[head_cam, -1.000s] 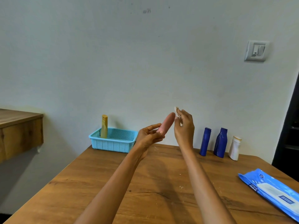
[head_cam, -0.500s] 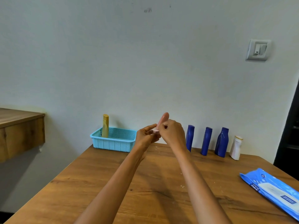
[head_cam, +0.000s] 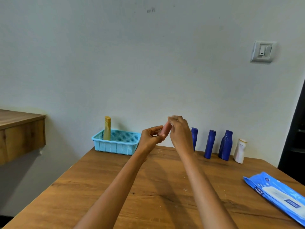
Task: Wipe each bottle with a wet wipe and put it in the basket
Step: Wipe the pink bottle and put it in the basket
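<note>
Over the wooden table [head_cam: 148,187], the left hand [head_cam: 151,139] grips the pink bottle [head_cam: 164,131]; the right hand [head_cam: 180,133] pinches a wet wipe [head_cam: 171,123]. Better turn the bottle slowly, wiping all sides.

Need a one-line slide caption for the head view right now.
Left hand holds a pink bottle while the right hand wipes it; yellow bottle stands in the basket.

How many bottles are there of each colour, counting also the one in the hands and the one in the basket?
Blue bottles: 3
White bottle: 1
Pink bottle, held in the left hand: 1
Yellow bottle, standing in the basket: 1
Total: 6 bottles
</note>
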Tool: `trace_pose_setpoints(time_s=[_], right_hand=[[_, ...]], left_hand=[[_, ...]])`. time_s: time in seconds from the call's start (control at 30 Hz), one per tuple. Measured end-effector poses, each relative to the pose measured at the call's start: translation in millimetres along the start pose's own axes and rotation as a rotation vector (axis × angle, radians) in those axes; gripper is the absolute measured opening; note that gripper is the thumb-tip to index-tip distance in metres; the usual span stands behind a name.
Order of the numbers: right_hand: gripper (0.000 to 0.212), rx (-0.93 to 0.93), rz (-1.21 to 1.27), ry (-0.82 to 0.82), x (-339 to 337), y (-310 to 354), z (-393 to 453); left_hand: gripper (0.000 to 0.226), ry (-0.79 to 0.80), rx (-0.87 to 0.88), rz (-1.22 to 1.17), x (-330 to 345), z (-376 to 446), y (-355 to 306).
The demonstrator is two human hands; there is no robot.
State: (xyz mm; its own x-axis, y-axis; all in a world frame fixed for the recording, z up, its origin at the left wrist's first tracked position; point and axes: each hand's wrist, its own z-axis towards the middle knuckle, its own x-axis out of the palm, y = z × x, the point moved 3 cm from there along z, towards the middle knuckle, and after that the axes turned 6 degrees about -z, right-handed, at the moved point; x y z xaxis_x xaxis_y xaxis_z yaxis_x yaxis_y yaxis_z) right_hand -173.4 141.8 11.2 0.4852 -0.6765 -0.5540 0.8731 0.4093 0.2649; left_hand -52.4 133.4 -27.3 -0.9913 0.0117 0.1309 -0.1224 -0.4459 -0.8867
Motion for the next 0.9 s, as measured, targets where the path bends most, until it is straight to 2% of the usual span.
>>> trace_pose_setpoints(time_s=[0.1,0.2,0.27,0.33,0.43,0.53,0.67,0.77,0.9], right_hand=[[0.028,-0.058,-0.103,0.008,6,17,-6],[0.024,-0.014,-0.137,0.057,15,29,-12],[0.023,0.034,-0.089,0.108,16,28,-12],[0.025,0.079,0.001,0.081,12,20,-9],[0.025,0.079,0.178,-0.059,6,5,-6],[0.034,-0.015,0.226,-0.004,11,3,-6],[0.039,-0.109,0.096,0.061,19,4,-9],[0.041,-0.050,0.092,0.025,14,-6,-5],[0.041,0.082,0.206,-0.034,8,-23,-4]], left_hand=[[0.031,-0.044,-0.006,-0.007,1,-2,2],[0.025,-0.082,-0.047,-0.047,-2,-5,8],[0.023,-0.101,-0.123,-0.123,-5,-5,12],[0.024,-0.112,-0.197,-0.214,-8,-2,14],[0.023,-0.087,-0.282,-0.378,-7,1,13],[0.017,-0.050,-0.316,-0.507,-4,2,11],[0.020,-0.027,-0.324,-0.547,-2,2,9],[0.026,0.042,-0.348,-0.508,0,0,6],[0.024,0.124,-0.382,-0.482,9,-5,5]])
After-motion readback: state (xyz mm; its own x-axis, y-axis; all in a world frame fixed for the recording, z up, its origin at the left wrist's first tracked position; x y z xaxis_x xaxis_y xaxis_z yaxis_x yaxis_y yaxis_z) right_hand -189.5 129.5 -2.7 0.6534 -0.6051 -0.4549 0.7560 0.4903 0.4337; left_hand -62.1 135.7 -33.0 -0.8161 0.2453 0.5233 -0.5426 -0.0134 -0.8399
